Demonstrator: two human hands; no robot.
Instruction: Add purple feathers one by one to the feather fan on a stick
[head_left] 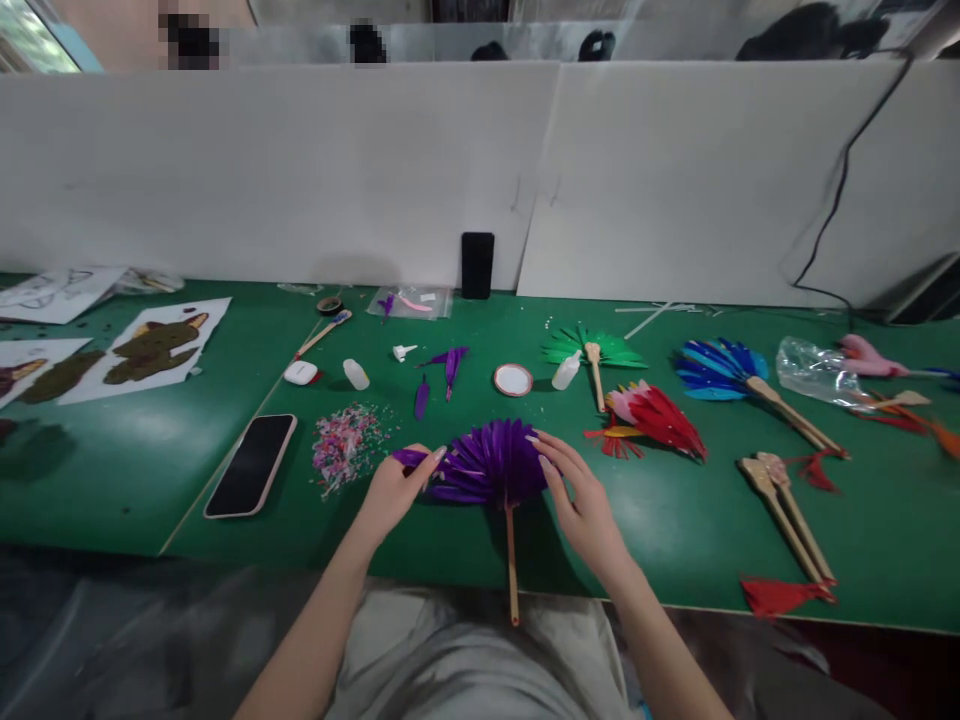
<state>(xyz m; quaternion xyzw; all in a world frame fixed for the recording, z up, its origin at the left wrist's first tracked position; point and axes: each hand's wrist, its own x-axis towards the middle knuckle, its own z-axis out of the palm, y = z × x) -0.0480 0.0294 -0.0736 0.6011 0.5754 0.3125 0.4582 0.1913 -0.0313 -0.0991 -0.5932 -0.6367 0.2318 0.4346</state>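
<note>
A purple feather fan [491, 460] on a thin wooden handle [512, 570] lies spread in front of me, its handle reaching past the table's front edge. At the fan's left side, my left hand [391, 490] is closed in a pinch on a purple feather [409, 457]. Fingers of my right hand [583, 495] are stretched out and rest against the fan's right edge. Beyond the fan lie loose purple feathers [452, 370], a white round lid [513, 380] with a reddish rim and a small white bottle [568, 370].
A heap of colourful sequins [346, 447] and a phone [253, 466] are on the left. Green [622, 348], blue [720, 368] and red [667, 420] feather fans lie to the right, near wooden handles [787, 515] with red tassels. A white partition [300, 170] borders the green table [660, 540].
</note>
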